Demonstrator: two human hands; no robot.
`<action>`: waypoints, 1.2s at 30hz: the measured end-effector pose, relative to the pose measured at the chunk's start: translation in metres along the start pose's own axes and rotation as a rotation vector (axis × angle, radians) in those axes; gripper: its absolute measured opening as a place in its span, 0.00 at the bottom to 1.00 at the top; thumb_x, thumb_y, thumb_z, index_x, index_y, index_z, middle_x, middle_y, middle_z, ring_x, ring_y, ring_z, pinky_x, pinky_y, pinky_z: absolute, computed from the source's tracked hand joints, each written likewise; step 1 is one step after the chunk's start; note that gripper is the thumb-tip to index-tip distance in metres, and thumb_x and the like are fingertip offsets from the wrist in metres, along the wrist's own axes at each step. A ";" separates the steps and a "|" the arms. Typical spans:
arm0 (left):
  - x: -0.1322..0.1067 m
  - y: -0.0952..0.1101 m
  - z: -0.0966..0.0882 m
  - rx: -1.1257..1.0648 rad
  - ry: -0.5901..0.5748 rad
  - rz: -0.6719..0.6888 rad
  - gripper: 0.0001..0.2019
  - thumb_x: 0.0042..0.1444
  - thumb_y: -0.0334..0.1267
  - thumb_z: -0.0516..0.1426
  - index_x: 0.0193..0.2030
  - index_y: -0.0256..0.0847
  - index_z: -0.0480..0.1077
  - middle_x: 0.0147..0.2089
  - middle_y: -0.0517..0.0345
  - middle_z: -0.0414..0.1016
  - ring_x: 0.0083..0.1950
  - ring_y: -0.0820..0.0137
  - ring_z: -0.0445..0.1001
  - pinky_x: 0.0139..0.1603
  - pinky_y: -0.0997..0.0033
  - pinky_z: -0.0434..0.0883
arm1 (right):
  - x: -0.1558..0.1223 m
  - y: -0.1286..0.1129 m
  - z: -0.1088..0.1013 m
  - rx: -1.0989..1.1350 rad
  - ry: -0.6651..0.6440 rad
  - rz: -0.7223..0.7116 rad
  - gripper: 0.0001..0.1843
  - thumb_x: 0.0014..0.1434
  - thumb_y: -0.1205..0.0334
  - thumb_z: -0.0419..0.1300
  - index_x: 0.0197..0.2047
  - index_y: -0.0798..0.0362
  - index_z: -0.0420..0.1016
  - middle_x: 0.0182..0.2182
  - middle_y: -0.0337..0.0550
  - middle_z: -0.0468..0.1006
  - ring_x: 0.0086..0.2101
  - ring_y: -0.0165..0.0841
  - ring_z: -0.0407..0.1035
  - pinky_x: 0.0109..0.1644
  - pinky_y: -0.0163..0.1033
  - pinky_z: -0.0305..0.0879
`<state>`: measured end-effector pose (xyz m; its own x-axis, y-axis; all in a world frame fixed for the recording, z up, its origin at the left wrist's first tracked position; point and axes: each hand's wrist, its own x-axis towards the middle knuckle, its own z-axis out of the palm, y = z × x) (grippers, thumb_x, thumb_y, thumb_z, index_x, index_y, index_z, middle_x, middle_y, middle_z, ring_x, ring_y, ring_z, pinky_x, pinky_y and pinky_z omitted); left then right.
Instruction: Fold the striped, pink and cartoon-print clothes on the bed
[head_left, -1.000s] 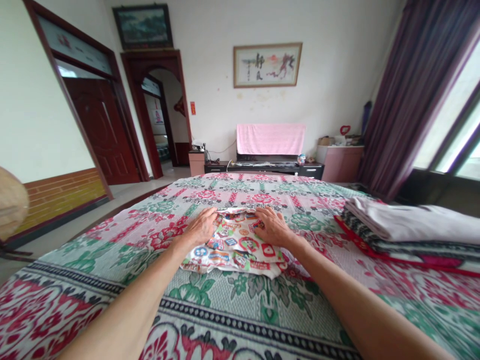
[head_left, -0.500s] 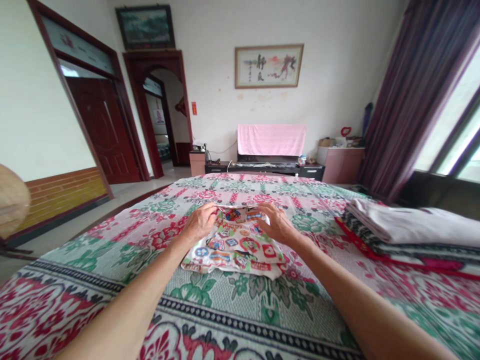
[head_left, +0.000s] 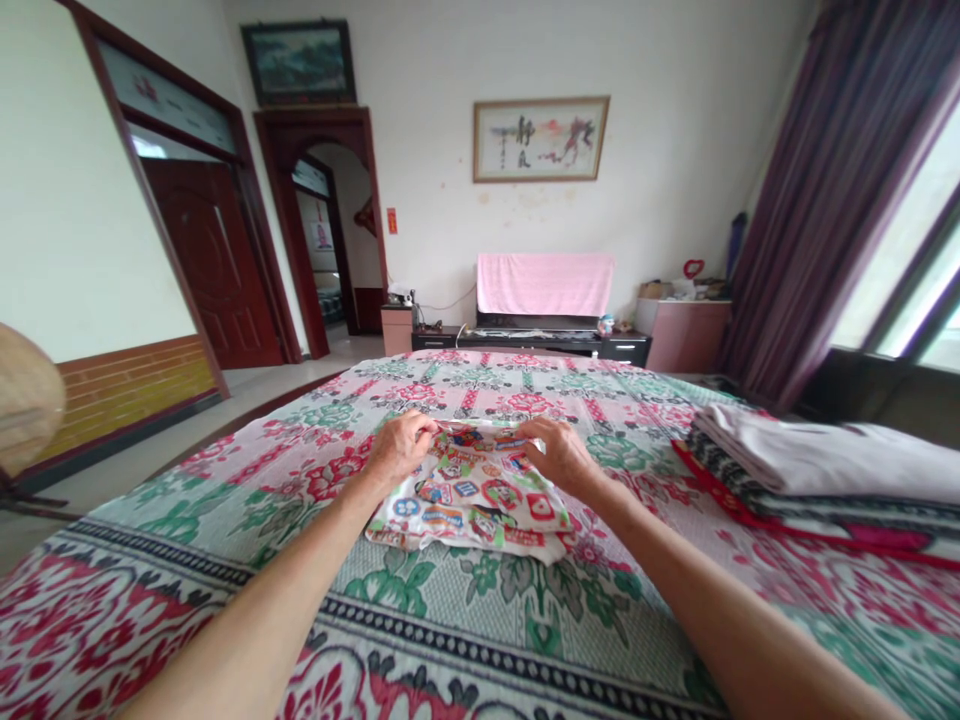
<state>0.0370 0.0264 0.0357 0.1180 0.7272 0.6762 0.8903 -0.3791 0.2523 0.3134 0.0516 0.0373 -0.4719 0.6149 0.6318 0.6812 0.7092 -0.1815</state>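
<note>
A folded white garment (head_left: 469, 495) with colourful cartoon prints lies in front of me on a flowered bedspread (head_left: 420, 590). What kind of garment it is, the folds do not show. At its far left corner, my left hand (head_left: 405, 440) pinches the edge between thumb and fingers. My right hand (head_left: 559, 450) grips the far right corner in the same way. Between the two hands the far edge runs nearly straight. The garment's near edge rests on the bedspread, slightly rumpled.
To the right sits a stack of folded cloths, with a pale grey one (head_left: 817, 450) on top and a red one (head_left: 731, 500) low down. Beyond the bed stands a low black cabinet (head_left: 622, 348), with a pink cloth (head_left: 545, 283) draped above it. A round woven object (head_left: 26, 400) stands at far left.
The far edge of the garment has come down a little toward the bedspread, with both hands still at its corners. My view has tilted slightly upward.
</note>
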 end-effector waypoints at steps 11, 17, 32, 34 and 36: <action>-0.006 0.004 0.000 0.129 -0.171 0.021 0.19 0.52 0.28 0.49 0.49 0.43 0.70 0.46 0.57 0.75 0.47 0.68 0.73 0.49 0.71 0.68 | -0.004 -0.003 0.003 -0.087 -0.085 0.011 0.08 0.53 0.69 0.54 0.34 0.53 0.74 0.32 0.43 0.78 0.35 0.34 0.69 0.44 0.39 0.58; -0.009 0.014 -0.002 0.343 -0.243 0.025 0.21 0.53 0.33 0.51 0.55 0.42 0.68 0.44 0.51 0.71 0.47 0.63 0.70 0.47 0.66 0.68 | -0.004 -0.006 0.007 -0.072 -0.049 0.020 0.17 0.53 0.71 0.51 0.46 0.55 0.71 0.38 0.46 0.78 0.38 0.35 0.69 0.46 0.38 0.58; -0.012 0.005 0.010 0.140 -0.235 0.029 0.20 0.52 0.30 0.51 0.52 0.42 0.67 0.52 0.52 0.70 0.53 0.64 0.67 0.55 0.65 0.65 | -0.008 -0.009 0.008 -0.245 -0.093 -0.015 0.30 0.49 0.69 0.55 0.58 0.52 0.63 0.58 0.52 0.63 0.55 0.43 0.56 0.55 0.48 0.51; -0.010 0.005 0.011 0.123 -0.230 -0.003 0.20 0.53 0.31 0.50 0.52 0.43 0.67 0.52 0.53 0.70 0.53 0.65 0.68 0.55 0.65 0.65 | -0.008 -0.007 0.010 -0.219 -0.113 0.023 0.33 0.47 0.70 0.54 0.59 0.53 0.61 0.60 0.51 0.61 0.57 0.44 0.54 0.56 0.49 0.51; -0.010 0.004 0.010 0.117 -0.224 -0.022 0.21 0.52 0.31 0.51 0.53 0.42 0.68 0.52 0.53 0.70 0.53 0.64 0.68 0.55 0.65 0.66 | -0.008 -0.005 0.013 -0.182 -0.132 0.081 0.33 0.47 0.70 0.53 0.59 0.54 0.61 0.58 0.52 0.64 0.55 0.44 0.57 0.54 0.48 0.53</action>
<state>0.0435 0.0237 0.0232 0.1813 0.8481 0.4979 0.9369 -0.3028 0.1747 0.3068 0.0478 0.0226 -0.4725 0.7153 0.5148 0.8040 0.5891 -0.0807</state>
